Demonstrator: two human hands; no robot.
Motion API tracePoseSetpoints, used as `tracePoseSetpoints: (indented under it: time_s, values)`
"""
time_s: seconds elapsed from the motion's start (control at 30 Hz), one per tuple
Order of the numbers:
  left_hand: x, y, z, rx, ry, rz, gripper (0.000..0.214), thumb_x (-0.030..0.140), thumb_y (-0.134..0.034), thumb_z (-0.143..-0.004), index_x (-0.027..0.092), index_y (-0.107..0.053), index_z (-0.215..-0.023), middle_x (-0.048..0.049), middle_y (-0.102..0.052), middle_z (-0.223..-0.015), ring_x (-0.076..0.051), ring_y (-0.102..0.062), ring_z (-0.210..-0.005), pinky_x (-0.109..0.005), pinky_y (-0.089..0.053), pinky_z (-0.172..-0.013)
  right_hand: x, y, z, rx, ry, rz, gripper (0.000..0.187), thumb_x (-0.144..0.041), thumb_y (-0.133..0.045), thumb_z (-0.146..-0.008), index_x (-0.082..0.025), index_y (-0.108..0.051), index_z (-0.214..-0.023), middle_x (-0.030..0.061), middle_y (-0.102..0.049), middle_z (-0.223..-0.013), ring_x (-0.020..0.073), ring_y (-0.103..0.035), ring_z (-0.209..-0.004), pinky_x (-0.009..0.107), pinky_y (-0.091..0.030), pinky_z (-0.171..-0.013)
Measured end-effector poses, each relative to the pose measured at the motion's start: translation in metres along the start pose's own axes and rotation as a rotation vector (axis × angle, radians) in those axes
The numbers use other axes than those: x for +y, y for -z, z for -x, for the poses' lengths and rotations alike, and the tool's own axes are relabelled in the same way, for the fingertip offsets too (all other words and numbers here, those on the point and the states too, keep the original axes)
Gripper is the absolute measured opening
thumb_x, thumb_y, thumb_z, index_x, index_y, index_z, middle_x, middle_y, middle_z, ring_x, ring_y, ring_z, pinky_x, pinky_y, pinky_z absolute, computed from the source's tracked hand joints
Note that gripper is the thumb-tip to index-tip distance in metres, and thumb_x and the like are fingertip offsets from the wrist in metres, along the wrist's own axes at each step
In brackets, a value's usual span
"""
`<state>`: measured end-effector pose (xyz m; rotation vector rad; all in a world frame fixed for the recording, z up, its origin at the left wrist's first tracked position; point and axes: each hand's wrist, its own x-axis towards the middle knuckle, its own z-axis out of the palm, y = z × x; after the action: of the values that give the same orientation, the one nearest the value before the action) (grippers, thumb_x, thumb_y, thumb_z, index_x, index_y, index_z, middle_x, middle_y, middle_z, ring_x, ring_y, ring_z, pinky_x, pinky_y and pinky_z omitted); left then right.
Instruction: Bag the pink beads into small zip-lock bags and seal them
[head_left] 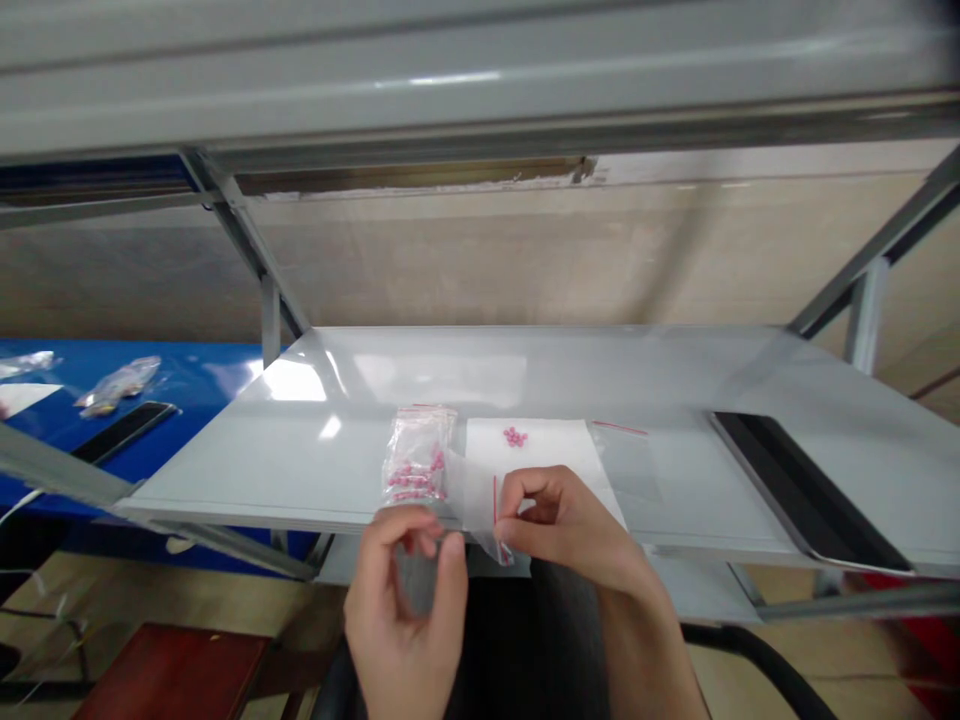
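Head view: right hand (562, 525) clamped on clear bag (471, 500) (red seal (495, 500)); left hand (401, 620) unclear.

Nothing legible from my side: no readable print on the zip bag (417, 455) or white paper sheet (525, 450); the far-left packet (118, 386) is too blurred to read.

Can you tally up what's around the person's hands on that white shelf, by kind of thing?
Hands: 2 (left hand, right hand)
Clear zip bags: 3 (bag of pink beads, bag pinched by the right hand, flat bag)
White paper sheets: 1
Small clusters of loose pink beads: 1
Total: 7
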<state>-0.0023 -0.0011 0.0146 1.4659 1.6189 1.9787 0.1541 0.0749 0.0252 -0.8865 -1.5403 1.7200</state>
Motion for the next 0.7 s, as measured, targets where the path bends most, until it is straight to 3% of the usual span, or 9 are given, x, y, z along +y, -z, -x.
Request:
tracePoseSetpoints:
  time_s: [0.1, 0.17, 0.33, 0.47, 0.6, 0.7]
  values:
    - [0.007, -0.001, 0.001, -0.287, 0.014, 0.005, 0.022, 0.024, -0.061, -0.092, 0.021, -0.053, -0.073, 0.0028, -0.051, -0.068, -0.013, -0.052, -0.063, -0.022, -0.044, -0.061, -0.003, -0.009, 0.003, -0.046, 0.012, 0.079, 0.018, -0.025, -0.079, -0.073, -0.017, -0.064, -0.067, -0.0036, -0.062, -0.062, 0.0083, -0.05, -0.054, 0.02, -0.035, -0.049]
    - [0.008, 0.0, 0.0, -0.363, 0.034, -0.028, 0.03, 0.024, -0.057, -0.096, 0.021, -0.048, -0.067, 0.0038, -0.048, -0.063, -0.012, -0.05, -0.058, -0.02, -0.041, -0.057, -0.005, -0.013, 0.003, -0.084, 0.029, 0.095, 0.017, -0.026, -0.079, -0.075, -0.017, -0.066, -0.068, -0.0037, -0.062, -0.062, 0.0088, -0.051, -0.055, 0.019, -0.036, -0.049]
    - [0.003, 0.009, -0.006, -0.425, 0.048, -0.15, 0.029, 0.027, -0.051, -0.099, 0.02, -0.053, -0.071, 0.004, -0.051, -0.063, -0.011, -0.051, -0.057, -0.019, -0.04, -0.056, -0.009, -0.014, 0.0, -0.093, 0.034, 0.056, 0.017, -0.027, -0.079, -0.076, -0.017, -0.068, -0.068, -0.0029, -0.064, -0.063, 0.0092, -0.053, -0.054, 0.02, -0.039, -0.051]
    - [-0.001, 0.014, -0.009, -0.46, -0.048, -0.231, 0.019, 0.023, -0.053, -0.097, 0.021, -0.055, -0.078, 0.0046, -0.054, -0.066, -0.011, -0.055, -0.059, -0.018, -0.043, -0.057, -0.01, -0.015, -0.001, -0.025, 0.055, 0.144, 0.007, -0.02, -0.072, -0.078, -0.018, -0.068, -0.072, -0.0029, -0.065, -0.068, 0.0088, -0.053, -0.056, 0.02, -0.041, -0.054]
    - [-0.002, 0.016, -0.01, -0.497, -0.14, -0.28, 0.02, 0.019, -0.054, -0.094, 0.021, -0.056, -0.075, 0.0046, -0.056, -0.064, -0.011, -0.056, -0.056, -0.018, -0.043, -0.056, -0.013, -0.018, 0.003, -0.019, 0.145, 0.317, 0.009, -0.011, -0.065, -0.076, -0.019, -0.065, -0.071, -0.0041, -0.063, -0.066, 0.0101, -0.054, -0.058, 0.021, -0.043, -0.057]
    - [-0.001, 0.017, -0.009, -0.494, -0.17, -0.291, 0.022, 0.017, -0.053, -0.093, 0.02, -0.055, -0.071, 0.0037, -0.056, -0.063, -0.012, -0.056, -0.056, -0.02, -0.042, -0.055, -0.016, -0.02, 0.006, -0.038, 0.242, 0.487, 0.015, -0.005, -0.06, -0.071, -0.02, -0.057, -0.068, -0.006, -0.056, -0.065, 0.009, -0.05, -0.059, 0.02, -0.037, -0.056]
